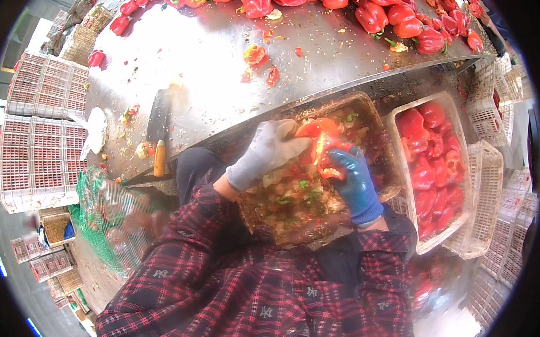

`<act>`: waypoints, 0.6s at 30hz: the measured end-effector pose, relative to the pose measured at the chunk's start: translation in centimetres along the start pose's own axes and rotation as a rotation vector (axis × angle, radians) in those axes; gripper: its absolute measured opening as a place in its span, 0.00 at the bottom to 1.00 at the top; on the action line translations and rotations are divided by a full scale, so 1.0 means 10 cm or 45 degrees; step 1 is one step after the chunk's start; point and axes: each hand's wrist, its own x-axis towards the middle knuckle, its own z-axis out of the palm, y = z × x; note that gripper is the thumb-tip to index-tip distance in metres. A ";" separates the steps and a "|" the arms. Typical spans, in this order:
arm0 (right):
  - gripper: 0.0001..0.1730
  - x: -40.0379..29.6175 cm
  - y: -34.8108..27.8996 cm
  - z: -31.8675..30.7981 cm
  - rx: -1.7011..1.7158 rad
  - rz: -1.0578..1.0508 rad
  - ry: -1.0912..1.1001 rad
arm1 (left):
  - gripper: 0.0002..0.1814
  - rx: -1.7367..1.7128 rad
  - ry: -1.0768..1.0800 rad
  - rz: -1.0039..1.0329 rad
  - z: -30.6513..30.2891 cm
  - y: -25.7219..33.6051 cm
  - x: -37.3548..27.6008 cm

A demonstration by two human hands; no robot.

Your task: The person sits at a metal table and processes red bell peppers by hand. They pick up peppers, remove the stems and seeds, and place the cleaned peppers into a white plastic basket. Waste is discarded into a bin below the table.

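Observation:
Above a brown-stained plastic crate (376, 118), both my hands hold a red bell pepper (318, 144) that is split open, its pale inner flesh showing. My left hand (269, 148), in a light grey knitted glove, grips it from the left. From the right, my right hand (354, 178), in a blue rubber-coated glove, has its fingers around the lower side. Pepper cores, green stems and seeds (298, 190) lie in the crate beneath. To the right, a white crate (394, 131) holds several cored red peppers (432, 161).
A metal table (212, 89) stretches ahead, with whole red peppers (376, 14) along its far side. A cleaver (158, 123) with a wooden handle lies near its left edge. Green mesh sacks (114, 220) stand left; stacked crates (43, 151) rise at both sides. Part of another person (494, 23) shows far right.

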 end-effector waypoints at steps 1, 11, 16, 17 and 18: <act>0.27 0.05 -0.07 -0.01 0.313 0.374 -0.019 | 0.11 0.082 0.047 0.038 0.01 -0.01 0.02; 0.13 0.04 0.09 0.15 1.446 0.822 0.486 | 0.10 0.104 0.238 0.214 0.20 0.09 0.21; 0.19 0.08 0.37 0.01 -0.543 -0.231 0.152 | 0.10 0.625 0.151 0.216 0.58 0.20 0.28; 0.20 0.06 0.43 0.01 -0.712 -0.306 0.164 | 0.11 0.769 0.108 0.279 0.66 0.23 0.24; 0.19 0.04 0.39 0.03 -0.653 -0.206 0.204 | 0.15 0.623 0.204 0.475 0.70 0.22 0.19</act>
